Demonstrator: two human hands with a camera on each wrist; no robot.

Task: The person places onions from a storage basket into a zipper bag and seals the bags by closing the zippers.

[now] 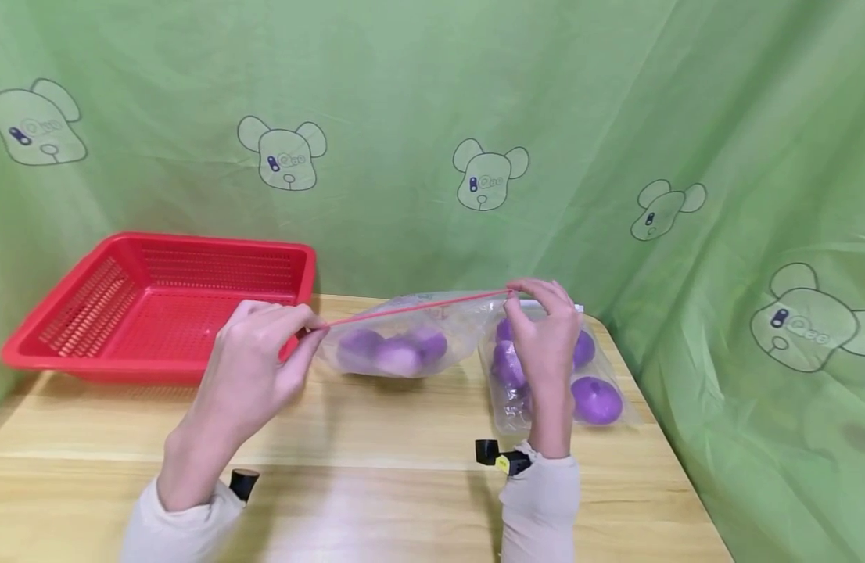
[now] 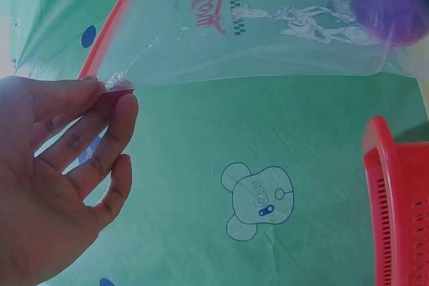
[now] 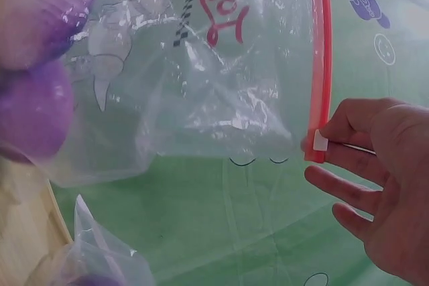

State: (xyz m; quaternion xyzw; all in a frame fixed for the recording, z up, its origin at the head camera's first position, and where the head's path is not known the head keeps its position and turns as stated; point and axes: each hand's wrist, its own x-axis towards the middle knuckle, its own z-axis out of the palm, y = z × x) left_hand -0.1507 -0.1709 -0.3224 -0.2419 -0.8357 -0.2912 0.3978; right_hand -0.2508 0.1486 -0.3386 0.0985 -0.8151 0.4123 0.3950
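A clear zip bag (image 1: pixel 464 332) with a red zip strip (image 1: pixel 418 306) is stretched between the two hands, its strip pulled straight. Several round, purple onion-like things (image 1: pixel 397 357) sag in its lower part, and red lettering is printed on its side. At one end of the strip, my left hand (image 1: pixel 253 371) pinches the corner between thumb and fingers. The right hand (image 1: pixel 548 336) pinches the opposite end, at the small white slider (image 3: pixel 320 140), with its other fingers loosely spread. Behind the right hand and wrist lies a second clear bag (image 1: pixel 501 407), partly hidden, also holding purple round things (image 1: pixel 597 400).
A red plastic basket (image 1: pixel 158 363) with slotted walls stands at the left, behind the left hand. Everything rests on a light wooden table (image 1: pixel 376 485). Green cloth (image 1: pixel 397 180) with bear-head drawings hangs behind the table and along its right side.
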